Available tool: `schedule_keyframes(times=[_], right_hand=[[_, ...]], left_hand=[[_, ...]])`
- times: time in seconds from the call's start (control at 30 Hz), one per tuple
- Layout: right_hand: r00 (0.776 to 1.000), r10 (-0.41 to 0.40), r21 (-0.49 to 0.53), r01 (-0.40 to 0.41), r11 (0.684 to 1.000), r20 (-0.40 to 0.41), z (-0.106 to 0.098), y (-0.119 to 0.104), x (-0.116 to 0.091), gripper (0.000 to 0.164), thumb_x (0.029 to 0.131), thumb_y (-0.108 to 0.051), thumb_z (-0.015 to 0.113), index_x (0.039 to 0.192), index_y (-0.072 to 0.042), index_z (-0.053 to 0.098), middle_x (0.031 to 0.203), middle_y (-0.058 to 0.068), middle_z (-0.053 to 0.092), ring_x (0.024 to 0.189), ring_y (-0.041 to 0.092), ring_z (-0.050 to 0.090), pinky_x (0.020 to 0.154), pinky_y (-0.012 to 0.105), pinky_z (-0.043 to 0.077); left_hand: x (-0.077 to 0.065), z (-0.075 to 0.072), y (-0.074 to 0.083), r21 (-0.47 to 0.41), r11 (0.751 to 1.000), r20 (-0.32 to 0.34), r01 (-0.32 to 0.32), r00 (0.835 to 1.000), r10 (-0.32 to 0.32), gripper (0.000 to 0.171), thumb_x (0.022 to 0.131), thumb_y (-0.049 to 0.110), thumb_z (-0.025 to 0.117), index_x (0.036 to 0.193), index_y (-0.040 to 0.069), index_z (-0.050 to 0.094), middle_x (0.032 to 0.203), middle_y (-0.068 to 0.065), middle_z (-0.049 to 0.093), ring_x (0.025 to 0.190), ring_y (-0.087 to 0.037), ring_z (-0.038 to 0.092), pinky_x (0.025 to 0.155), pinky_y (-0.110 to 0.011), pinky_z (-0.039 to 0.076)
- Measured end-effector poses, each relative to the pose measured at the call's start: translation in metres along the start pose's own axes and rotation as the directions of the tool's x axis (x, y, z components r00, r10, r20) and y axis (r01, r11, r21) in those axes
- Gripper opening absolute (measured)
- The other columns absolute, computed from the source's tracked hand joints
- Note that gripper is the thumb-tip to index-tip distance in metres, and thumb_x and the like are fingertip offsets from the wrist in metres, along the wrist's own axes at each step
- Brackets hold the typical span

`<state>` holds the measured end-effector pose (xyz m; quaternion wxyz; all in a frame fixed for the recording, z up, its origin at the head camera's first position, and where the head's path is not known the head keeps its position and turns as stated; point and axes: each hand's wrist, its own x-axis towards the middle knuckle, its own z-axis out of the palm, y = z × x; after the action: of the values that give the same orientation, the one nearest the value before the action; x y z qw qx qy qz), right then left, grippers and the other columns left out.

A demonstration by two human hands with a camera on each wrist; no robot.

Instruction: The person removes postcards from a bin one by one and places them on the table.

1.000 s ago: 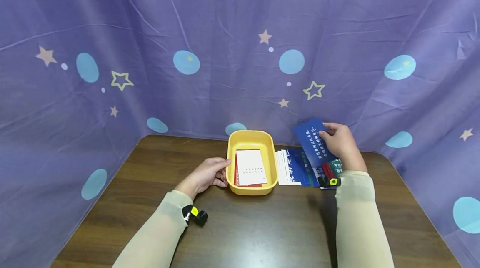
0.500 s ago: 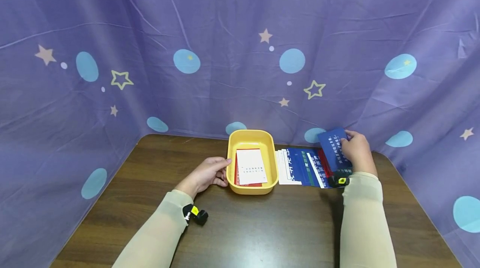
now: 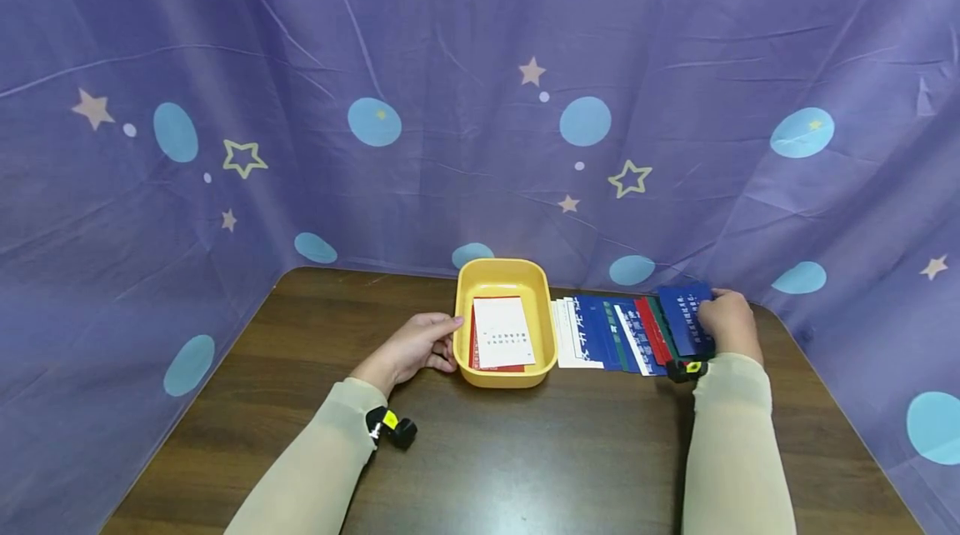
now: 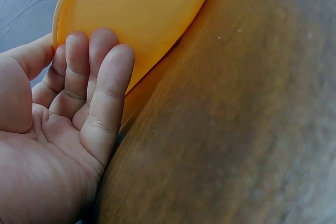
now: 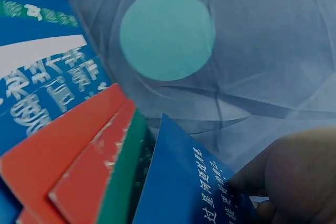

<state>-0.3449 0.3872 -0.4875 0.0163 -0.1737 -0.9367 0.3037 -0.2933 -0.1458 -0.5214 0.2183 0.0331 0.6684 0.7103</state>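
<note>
My left hand [image 3: 420, 347] grips the left wall of a yellow plastic box [image 3: 551, 327]. In the left wrist view its thumb is at the rim and the curled fingers [image 4: 113, 72] lie against the outer wall. Inside the box a white card [image 3: 502, 333] with small print lies over a red card [image 3: 472, 352]. My right hand [image 3: 731, 322] pinches a blue card [image 3: 682, 318] with white writing by its right edge. That card sits over the right end of an overlapping row of cards; red cards [image 5: 73, 156] and a green-edged one [image 5: 123, 171] show beside it.
The row of white, blue, green and red cards [image 3: 596, 331] runs right from the box along the back of the wooden table [image 3: 525, 452]. Right behind the table hangs a purple curtain [image 3: 465, 143] with stars and blue dots, also covering both sides.
My right hand has moved right and down with the blue card, from above the row to its right end. More of the row now shows. The left hand and box stay put.
</note>
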Motion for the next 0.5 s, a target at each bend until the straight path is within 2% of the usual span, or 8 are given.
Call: schedule_keyframes(times=[0.17, 0.33, 0.4, 0.5], right_hand=[[0.999, 0.019, -0.001, -0.019, 1.0, 0.043, 0.0076, 0.0042, -0.0007, 0.059, 0.097, -0.012, 0.042, 0.15, 0.016, 0.045, 0.151, 0.047, 0.046, 0.133, 0.061, 0.052, 0.113, 0.07, 0.046], [0.993, 0.074, 0.011, -0.075, 0.997, 0.087, 0.0097, 0.0036, -0.0025, 0.06, 0.107, -0.023, 0.045, 0.153, 0.015, 0.041, 0.153, 0.047, 0.043, 0.135, 0.06, 0.049, 0.115, 0.073, 0.043], [0.991, 0.08, -0.002, -0.081, 0.997, 0.105, 0.0094, 0.003, -0.003, 0.067, 0.109, -0.033, 0.05, 0.154, 0.015, 0.039, 0.153, 0.047, 0.043, 0.134, 0.059, 0.049, 0.115, 0.073, 0.043], [0.985, 0.097, -0.022, -0.095, 0.995, 0.145, 0.0085, 0.0016, -0.0045, 0.082, 0.106, -0.046, 0.059, 0.156, 0.014, 0.034, 0.154, 0.047, 0.04, 0.131, 0.059, 0.049, 0.115, 0.073, 0.044]], left_hand=[[0.0001, 0.0001, 0.0, -0.001, 1.0, -0.003, 0.003, 1.0, -0.003, 0.034, 0.108, 0.032, 0.063, 0.097, 0.0, 0.065, 0.07, -0.003, 0.065, 0.06, -0.02, 0.069, 0.058, -0.032, 0.066], [0.0, 0.0, -0.0001, -0.003, 1.0, -0.005, 0.005, 1.0, -0.005, 0.034, 0.108, 0.032, 0.064, 0.097, 0.0, 0.065, 0.07, -0.003, 0.065, 0.06, -0.02, 0.069, 0.058, -0.032, 0.066], [-0.0003, 0.0001, 0.0001, -0.002, 1.0, -0.006, 0.004, 1.0, -0.004, 0.034, 0.108, 0.032, 0.064, 0.097, 0.0, 0.065, 0.07, -0.003, 0.065, 0.06, -0.02, 0.069, 0.058, -0.032, 0.066], [-0.0006, 0.0002, 0.0004, -0.002, 1.0, -0.006, 0.003, 1.0, -0.003, 0.032, 0.108, 0.032, 0.064, 0.096, 0.002, 0.065, 0.07, -0.003, 0.065, 0.06, -0.02, 0.068, 0.058, -0.032, 0.066]])
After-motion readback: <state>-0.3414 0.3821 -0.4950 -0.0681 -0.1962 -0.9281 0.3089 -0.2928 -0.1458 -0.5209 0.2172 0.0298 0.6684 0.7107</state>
